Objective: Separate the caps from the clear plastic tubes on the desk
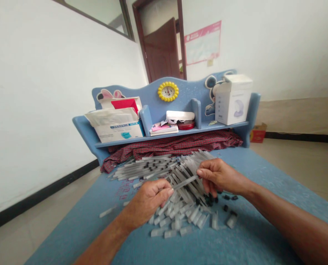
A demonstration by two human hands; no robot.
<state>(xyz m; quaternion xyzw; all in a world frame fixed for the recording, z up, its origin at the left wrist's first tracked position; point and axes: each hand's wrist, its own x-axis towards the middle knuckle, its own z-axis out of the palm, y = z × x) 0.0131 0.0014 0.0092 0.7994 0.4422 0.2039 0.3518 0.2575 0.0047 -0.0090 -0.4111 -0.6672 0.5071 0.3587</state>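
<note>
Between my two hands stretches a thin translucent plastic tube (186,182), tilted up to the right. My left hand (152,195) pinches its lower end. The upper end is pinched by my right hand (217,176), fingers curled. Below lies a heap of short clear plastic pieces (177,221). Long translucent tubes, several with black ends, form a pile (144,167) behind my left hand, and more lie under the right one. Small black caps (226,208) are scattered beside the right hand. What sits inside each fingertip grip is partly hidden.
The blue desk (263,176) has a back shelf (164,138). On it stand a mask box (119,130), a stack of papers (164,129), a red round tin (186,125) and a white box (233,99). Checked cloth (169,145) lies beneath the shelf.
</note>
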